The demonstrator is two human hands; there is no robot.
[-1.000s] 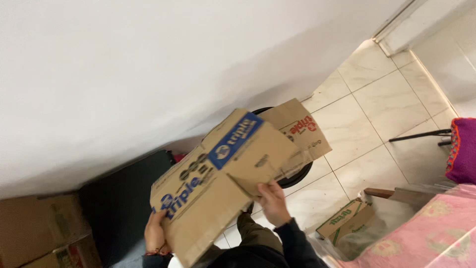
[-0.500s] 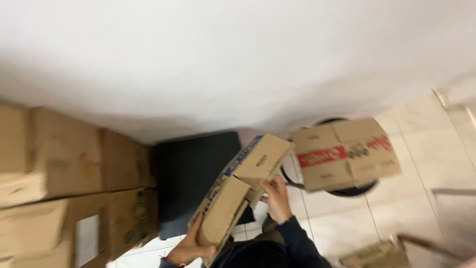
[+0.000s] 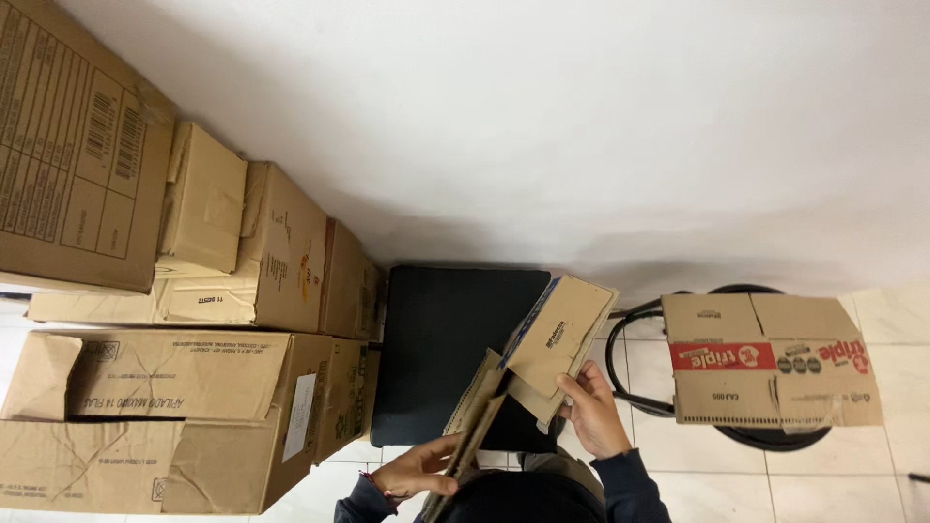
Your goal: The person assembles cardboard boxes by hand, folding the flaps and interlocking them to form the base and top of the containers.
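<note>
The flattened carton (image 3: 528, 373) is held edge-on between both hands, low in the middle of the view, in front of a black case (image 3: 441, 349) that stands against the white wall (image 3: 542, 126). The right hand (image 3: 593, 415) grips the carton's upper, wider part from the right side; its fingers (image 3: 573, 385) are curled over the brown flap edge and clamped on the cardboard, thumb side toward the person. The left hand (image 3: 418, 471) takes the carton's lower end, which tapers down toward the person's body; its fingers are closed around the thin folded edge, palm turned up under it. So the carton runs on a slant from the left hand at the bottom up and right past the right hand, its top corner tilted toward the wall and showing a blue stripe along one edge.

To the left, stacked boxes (image 3: 165, 329) fill the space beside the black case, the nearest one touching it. To the right, well apart from the hands, another box (image 3: 770, 358) with a red band sits on a round black stool (image 3: 630, 358) above the tiled floor (image 3: 872, 465).
</note>
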